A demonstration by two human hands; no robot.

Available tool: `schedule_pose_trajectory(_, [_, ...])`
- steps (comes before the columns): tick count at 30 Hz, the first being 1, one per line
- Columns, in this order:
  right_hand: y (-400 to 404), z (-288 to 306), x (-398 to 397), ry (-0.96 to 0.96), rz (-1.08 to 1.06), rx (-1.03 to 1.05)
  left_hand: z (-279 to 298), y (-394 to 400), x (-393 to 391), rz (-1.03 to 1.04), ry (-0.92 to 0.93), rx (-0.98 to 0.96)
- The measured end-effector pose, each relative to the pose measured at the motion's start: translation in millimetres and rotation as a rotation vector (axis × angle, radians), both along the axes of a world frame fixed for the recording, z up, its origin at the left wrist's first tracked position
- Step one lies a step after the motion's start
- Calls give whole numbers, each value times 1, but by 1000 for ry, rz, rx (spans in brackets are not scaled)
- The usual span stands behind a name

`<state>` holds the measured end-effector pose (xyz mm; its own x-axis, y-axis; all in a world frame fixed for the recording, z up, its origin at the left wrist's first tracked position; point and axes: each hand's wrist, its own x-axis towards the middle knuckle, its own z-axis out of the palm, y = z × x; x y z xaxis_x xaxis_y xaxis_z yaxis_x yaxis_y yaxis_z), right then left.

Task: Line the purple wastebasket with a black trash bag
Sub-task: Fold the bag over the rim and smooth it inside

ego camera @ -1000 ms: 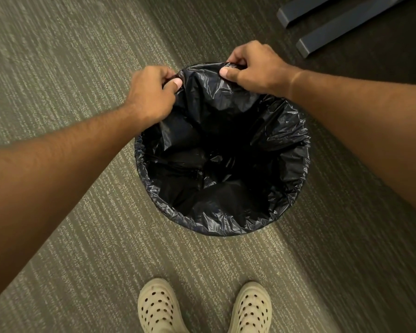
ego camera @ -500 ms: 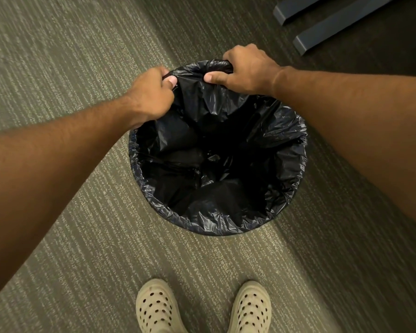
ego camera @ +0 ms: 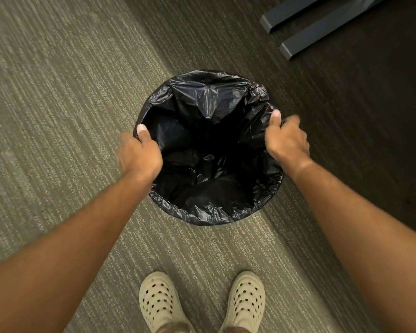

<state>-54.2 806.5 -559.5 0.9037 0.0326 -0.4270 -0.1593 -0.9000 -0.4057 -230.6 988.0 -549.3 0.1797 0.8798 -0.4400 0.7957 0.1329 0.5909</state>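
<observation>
A black trash bag sits inside a round wastebasket on the carpet, its edge folded over the rim all the way round, so the purple basket itself is hidden. My left hand grips the bag-covered rim on the left side, thumb inside the opening. My right hand grips the rim on the right side, thumb on the inner plastic and fingers outside. The bag's bottom is crumpled deep in the basket.
Grey-green striped carpet surrounds the basket. Two dark metal furniture feet lie on the floor at the upper right. My two cream perforated clogs stand just in front of the basket.
Both hands left the far edge of the rim and moved apart, the left to the left side and the right to the right side. The far edge is now folded over.
</observation>
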Motion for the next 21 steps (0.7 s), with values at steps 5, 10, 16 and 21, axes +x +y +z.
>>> schedule_pose_trajectory(5, [-5, -13, -10, -66, -61, 134, -9, -2, -6, 90, -71, 5])
schedule_pose_trajectory(10, [-6, -11, -13, -51, -99, 267, -9, -1, -11, 100, -117, -21])
schedule_pose_trajectory(16, [-30, -3, -56, 88, -386, 349, -2, -34, -36, 237, -152, -189])
schedule_pose_trajectory(21, [-22, -15, -112, 122, -603, 394, 4, -75, -41, 349, -133, -242])
